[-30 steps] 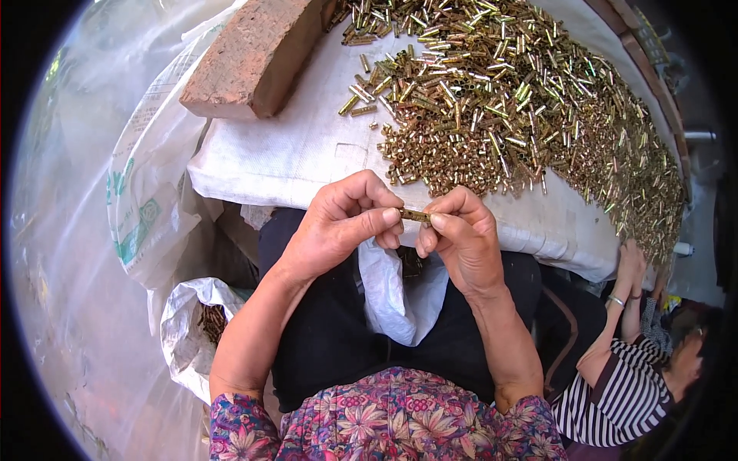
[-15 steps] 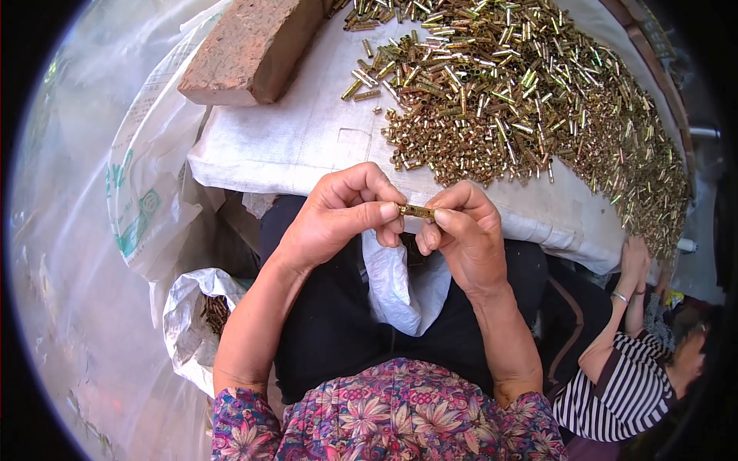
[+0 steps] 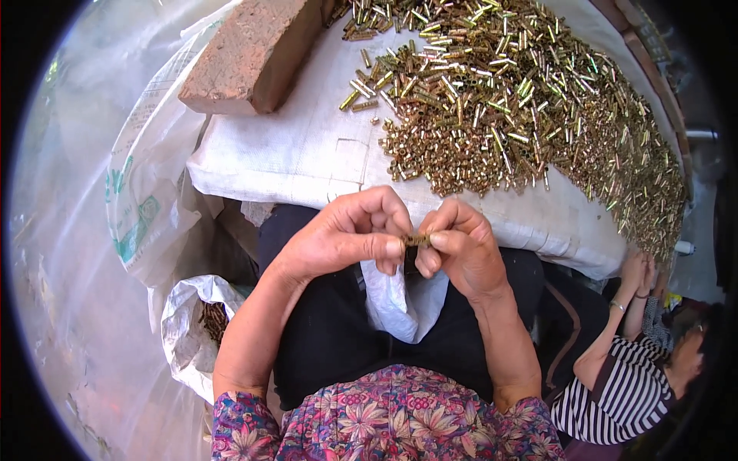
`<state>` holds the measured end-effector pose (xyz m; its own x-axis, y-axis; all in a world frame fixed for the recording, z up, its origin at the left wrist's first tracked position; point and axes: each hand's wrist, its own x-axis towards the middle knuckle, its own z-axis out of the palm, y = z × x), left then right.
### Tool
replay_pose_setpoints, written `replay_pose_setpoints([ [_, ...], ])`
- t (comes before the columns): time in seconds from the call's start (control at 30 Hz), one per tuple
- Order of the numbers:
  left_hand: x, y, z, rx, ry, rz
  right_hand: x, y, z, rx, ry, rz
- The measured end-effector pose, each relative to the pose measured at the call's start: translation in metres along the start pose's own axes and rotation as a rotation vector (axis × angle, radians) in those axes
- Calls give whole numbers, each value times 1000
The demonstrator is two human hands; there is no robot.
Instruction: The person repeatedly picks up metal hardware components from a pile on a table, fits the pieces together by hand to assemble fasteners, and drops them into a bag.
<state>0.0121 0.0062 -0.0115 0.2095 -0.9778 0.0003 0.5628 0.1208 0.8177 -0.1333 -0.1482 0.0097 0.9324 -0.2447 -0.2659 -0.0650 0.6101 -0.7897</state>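
Near the centre of the frame, the left hand [image 3: 350, 230] and the right hand [image 3: 470, 250] gripped one small brass-coloured tube [image 3: 417, 240] between them. The left thumb and fingers pinched its left end and the right thumb and fingers its right end, so only a short middle stretch showed. The tube lay roughly level, raised above the lap, just below the near edge of the tabletop [image 3: 277, 157], which had a white woven cover.

On the tabletop, from the top centre of the frame across to the right, spread a heap of loose tubes [image 3: 492, 73], shiny and lying at all angles. Short pieces [image 3: 438, 157] were massed along its lower left border, above the hands. A reddish brick [image 3: 246, 65] sat at the upper left, on the tabletop's far left part.

A white bag [image 3: 392, 303] lay on the dark trousers [image 3: 323, 338], below the hands. At the lower left, an open sack [image 3: 184, 330] held brown pieces [image 3: 213, 319], too small to make out. Clear plastic [image 3: 84, 253] filled the left side. At the lower right, a co-worker in a striped top [image 3: 615, 392] reached toward the heap's lower end.
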Motion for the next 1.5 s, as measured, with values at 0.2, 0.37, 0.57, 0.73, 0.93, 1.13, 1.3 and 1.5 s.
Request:
replay_pose_setpoints([
  [0.2, -5, -3, 1, -168, -146, -32, -10, 3, 7, 105, -56, 78],
  [0.37, -4, -3, 4, -252, -197, -63, -15, 10, 6, 172, -89, 86],
  [0.57, 0, 30, -15, 339, 56, -161, -18, -13, -31, -226, -109, 108],
  [0.73, 46, 35, -44, 1298, 421, 141, -9, -50, -32, -785, -61, 145],
  [0.93, 83, 26, -61, 1650, 531, 99, 80, -58, -16, -1113, 73, -341],
  [1.13, 79, 27, -61, 1613, 521, 143, 163, -47, 3, -1619, 1, -650],
  [1.3, 53, 33, -56, 1522, 552, 168, 184, -34, 8, -2067, -36, -725],
  [1.5, 37, 26, -73, 1357, 587, 321, 183, -34, 14, -2056, -36, -636],
])
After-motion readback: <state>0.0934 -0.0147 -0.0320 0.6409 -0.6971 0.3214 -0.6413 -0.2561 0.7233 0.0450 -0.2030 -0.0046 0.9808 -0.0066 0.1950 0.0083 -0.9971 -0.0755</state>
